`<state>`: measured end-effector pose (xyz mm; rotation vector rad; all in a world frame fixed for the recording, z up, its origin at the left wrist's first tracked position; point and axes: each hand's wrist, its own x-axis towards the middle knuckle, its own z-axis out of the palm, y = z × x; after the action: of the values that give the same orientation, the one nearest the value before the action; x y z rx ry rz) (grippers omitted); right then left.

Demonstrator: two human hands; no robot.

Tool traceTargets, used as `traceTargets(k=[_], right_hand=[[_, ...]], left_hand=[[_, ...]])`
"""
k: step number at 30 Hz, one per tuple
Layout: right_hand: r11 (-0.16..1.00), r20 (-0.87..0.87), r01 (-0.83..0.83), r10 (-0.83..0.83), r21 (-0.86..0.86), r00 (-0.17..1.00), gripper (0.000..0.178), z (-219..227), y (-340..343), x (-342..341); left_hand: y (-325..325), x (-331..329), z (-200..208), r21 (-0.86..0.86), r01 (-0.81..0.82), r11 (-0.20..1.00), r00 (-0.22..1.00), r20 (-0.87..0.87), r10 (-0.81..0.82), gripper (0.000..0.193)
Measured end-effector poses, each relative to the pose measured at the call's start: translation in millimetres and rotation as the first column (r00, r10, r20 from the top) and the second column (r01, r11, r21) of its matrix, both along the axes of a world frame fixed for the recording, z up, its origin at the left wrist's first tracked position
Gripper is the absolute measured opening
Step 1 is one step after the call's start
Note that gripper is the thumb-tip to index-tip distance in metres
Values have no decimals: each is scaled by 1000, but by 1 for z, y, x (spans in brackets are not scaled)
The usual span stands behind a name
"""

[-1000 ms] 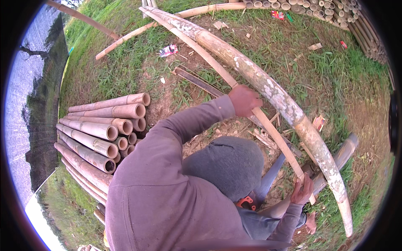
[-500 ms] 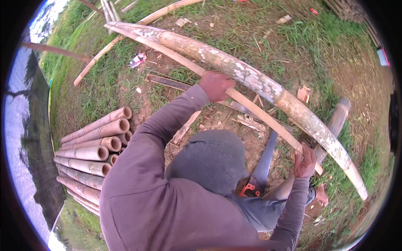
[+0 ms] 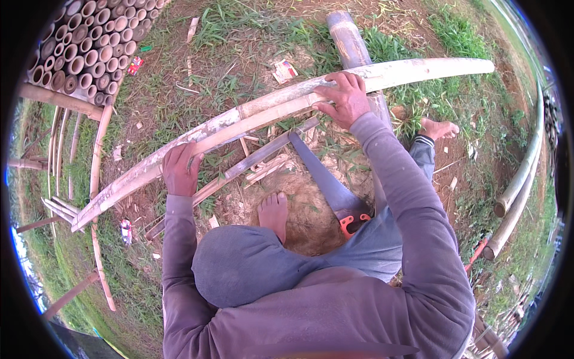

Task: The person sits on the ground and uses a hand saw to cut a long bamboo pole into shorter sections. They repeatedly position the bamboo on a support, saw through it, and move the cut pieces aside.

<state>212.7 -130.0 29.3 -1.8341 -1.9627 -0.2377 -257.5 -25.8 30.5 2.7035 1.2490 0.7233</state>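
Strip point(image 3: 257, 122) lies eight-to-two o'clock along the pole's point(image 3: 278, 100) six-o'clock side; left grip point(image 3: 180, 173) clasps it, right grip point(image 3: 347, 102) pinches it towards two.

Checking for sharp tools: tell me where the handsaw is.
In the head view, the handsaw is just right of centre, right of the nearer bare foot, orange handle near the blue trousers.

Left fingers point(image 3: 175, 155) and right fingers point(image 3: 345, 83) on bamboo strip point(image 3: 257, 121) alongside long pole point(image 3: 430, 69)
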Motion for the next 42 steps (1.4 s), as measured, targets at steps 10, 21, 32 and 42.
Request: traceTargets(k=[10, 21, 32, 42], right_hand=[[169, -11, -27, 93, -985, 996, 40, -59, -210, -86], [-8, -103, -106, -168, -994, 980, 65, -107, -249, -106], [291, 38, 107, -233, -951, 972, 38, -160, -259, -138], [807, -798, -362, -561, -467, -221, 36, 69, -317, -64]], left_hand=[[2, -4, -18, 69, 8, 998, 989, -150, 2, 38], [11, 2, -19, 118, 34, 992, 949, -314, 5, 43], [9, 8, -15, 109, 13, 994, 941, -338, 25, 39], [5, 1, -14, 165, 36, 986, 935, -354, 25, 37]])
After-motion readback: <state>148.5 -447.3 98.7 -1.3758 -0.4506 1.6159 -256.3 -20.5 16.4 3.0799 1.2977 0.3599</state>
